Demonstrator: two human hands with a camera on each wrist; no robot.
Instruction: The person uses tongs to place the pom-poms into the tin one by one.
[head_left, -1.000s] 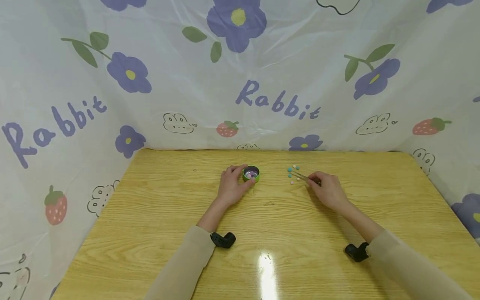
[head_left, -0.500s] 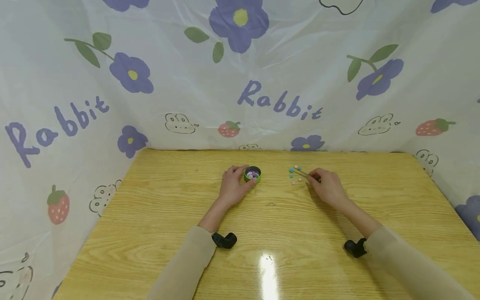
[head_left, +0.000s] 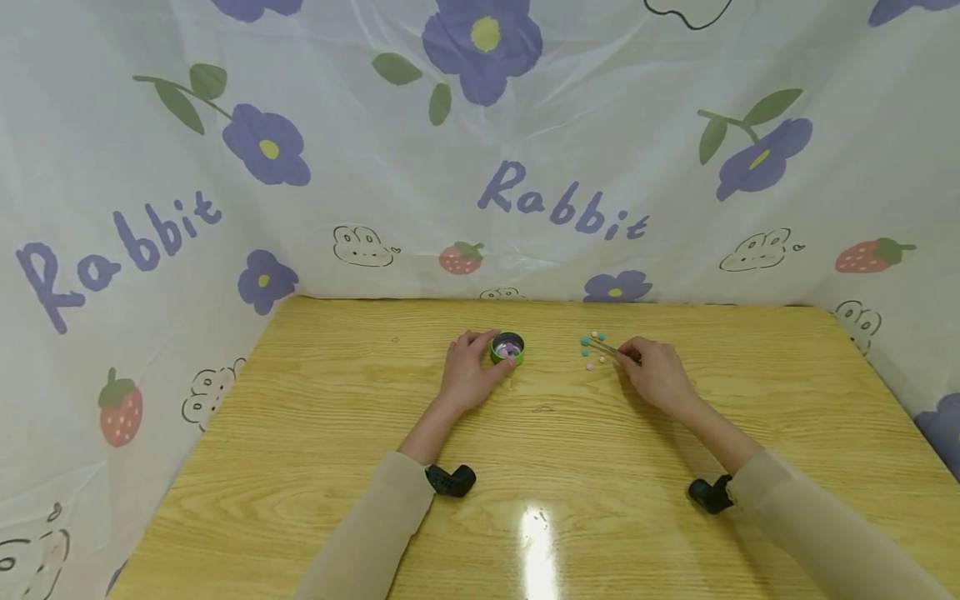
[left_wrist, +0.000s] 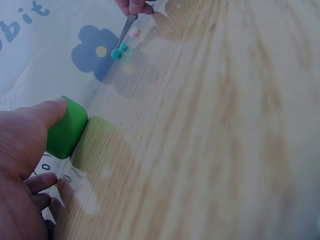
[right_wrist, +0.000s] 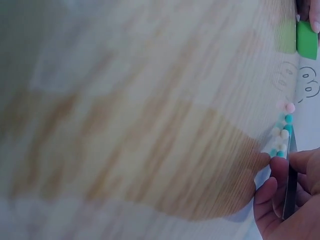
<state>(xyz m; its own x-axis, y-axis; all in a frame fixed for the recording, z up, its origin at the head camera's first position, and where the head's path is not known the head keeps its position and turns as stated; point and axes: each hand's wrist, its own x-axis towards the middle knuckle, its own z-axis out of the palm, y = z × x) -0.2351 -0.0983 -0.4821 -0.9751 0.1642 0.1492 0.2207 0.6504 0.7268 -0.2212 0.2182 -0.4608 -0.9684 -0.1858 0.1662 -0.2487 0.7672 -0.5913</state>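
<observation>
My left hand (head_left: 471, 371) holds a small round green container (head_left: 507, 350) by its side, the thumb at the near side and the fingers behind. Its inside is dark, and some small pale and purple pieces show in it. To the right, my right hand (head_left: 655, 373) pinches a pair of metal tweezers (head_left: 607, 348). The tweezer tips meet a teal bead (left_wrist: 116, 53), which appears to sit on the table; whether they grip it I cannot tell. Several other teal, pink and cream beads (head_left: 589, 367) lie close around the tips.
A wood-grain table (head_left: 360, 367) carries everything. Behind it and at the left hangs a white cloth (head_left: 420, 150) printed with flowers, strawberries and rabbits. Both wrists wear a black device, one of them a left wrist camera (head_left: 452, 481).
The whole scene shifts slightly right in the head view. Both hands, the green container and the tweezers otherwise hold nearly the same places, with the tips staying at the teal bead.
</observation>
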